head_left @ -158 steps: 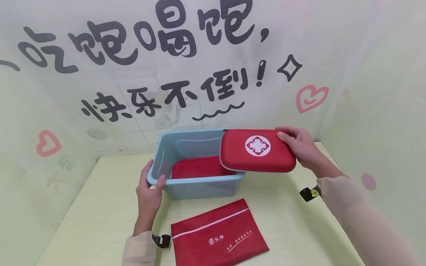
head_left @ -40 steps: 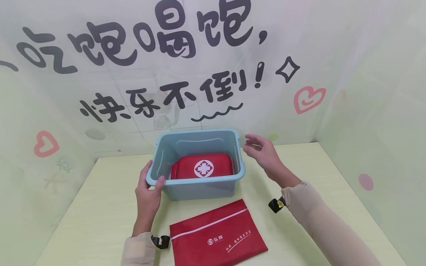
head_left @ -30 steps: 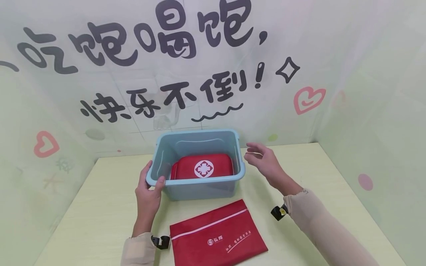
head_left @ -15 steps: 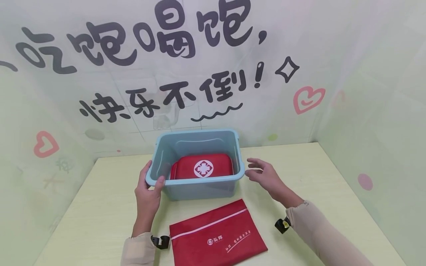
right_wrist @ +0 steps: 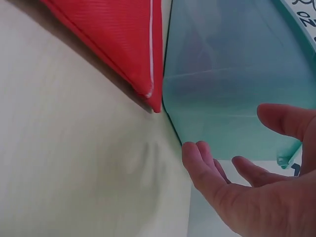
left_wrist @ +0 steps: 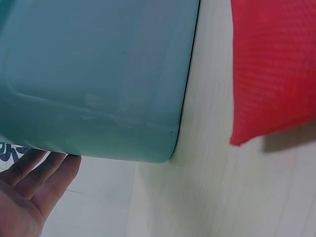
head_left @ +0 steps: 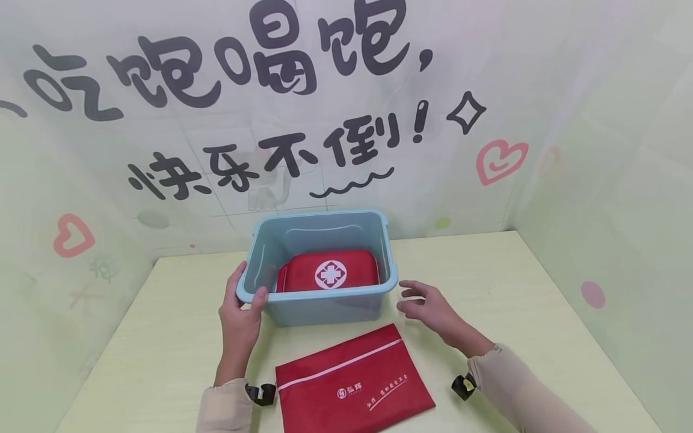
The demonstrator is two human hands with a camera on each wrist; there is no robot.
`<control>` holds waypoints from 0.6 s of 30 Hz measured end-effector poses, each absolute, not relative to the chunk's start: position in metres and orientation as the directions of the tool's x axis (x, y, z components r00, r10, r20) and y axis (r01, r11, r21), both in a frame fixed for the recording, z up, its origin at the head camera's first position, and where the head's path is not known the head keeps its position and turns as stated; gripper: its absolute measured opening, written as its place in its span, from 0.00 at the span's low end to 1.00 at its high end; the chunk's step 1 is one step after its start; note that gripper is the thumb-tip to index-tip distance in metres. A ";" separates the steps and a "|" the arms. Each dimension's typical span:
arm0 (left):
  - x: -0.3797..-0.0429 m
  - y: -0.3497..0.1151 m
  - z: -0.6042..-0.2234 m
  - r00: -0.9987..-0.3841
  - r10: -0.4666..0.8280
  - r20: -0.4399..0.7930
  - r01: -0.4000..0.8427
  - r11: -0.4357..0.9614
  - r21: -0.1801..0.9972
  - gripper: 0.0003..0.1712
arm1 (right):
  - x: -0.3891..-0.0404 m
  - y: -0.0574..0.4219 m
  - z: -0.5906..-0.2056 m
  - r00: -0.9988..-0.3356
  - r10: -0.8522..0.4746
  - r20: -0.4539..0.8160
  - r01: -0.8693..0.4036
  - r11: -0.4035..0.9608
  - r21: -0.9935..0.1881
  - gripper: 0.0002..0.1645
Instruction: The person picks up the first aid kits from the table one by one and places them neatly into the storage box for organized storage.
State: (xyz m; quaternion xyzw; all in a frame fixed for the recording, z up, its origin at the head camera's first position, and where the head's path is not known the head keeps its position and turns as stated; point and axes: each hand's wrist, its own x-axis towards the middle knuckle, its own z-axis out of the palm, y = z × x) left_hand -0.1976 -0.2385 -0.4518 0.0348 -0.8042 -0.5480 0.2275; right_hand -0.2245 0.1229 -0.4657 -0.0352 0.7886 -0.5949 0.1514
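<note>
A pale blue plastic bin (head_left: 325, 308) stands near the back wall. Inside it lies a red first-aid case (head_left: 303, 267) with a white cross badge, on top of another red item (head_left: 282, 279) that is mostly covered. My left hand (head_left: 239, 322) grips the bin's left front corner, thumb over the rim; in the left wrist view its fingers (left_wrist: 54, 182) lie against the bin's side. My right hand (head_left: 435, 316) hovers just right of the bin, fingers loosely bent and holding nothing. In front of the bin a flat red zip pouch (head_left: 354, 385) with white print lies on the table.
The light wooden table (head_left: 162, 337) reaches back to a printed wall sheet (head_left: 346, 90) with large dark lettering. Side sheets stand to the left and right. A small black camera sits on each wrist.
The first-aid case, earlier held by my right hand above the bin's right side, now lies in the bin. My empty right hand has since come down toward the table. The left hand has stayed put.
</note>
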 end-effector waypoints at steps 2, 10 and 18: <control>-0.199 -0.240 -0.454 -0.894 -0.307 0.325 0.190 0.397 0.898 0.38 | -0.221 0.122 -0.468 -0.948 -0.244 -0.205 0.130 0.291 -0.948 0.36; -0.207 -0.247 -0.470 -0.889 -0.305 0.342 0.203 0.407 0.890 0.38 | -0.210 0.121 -0.477 -0.923 -0.305 -0.233 0.141 0.297 -0.944 0.40; -0.207 -0.249 -0.475 -0.880 -0.312 0.358 0.205 0.430 0.879 0.37 | -0.202 0.119 -0.482 -0.898 -0.355 -0.261 0.157 0.295 -0.942 0.45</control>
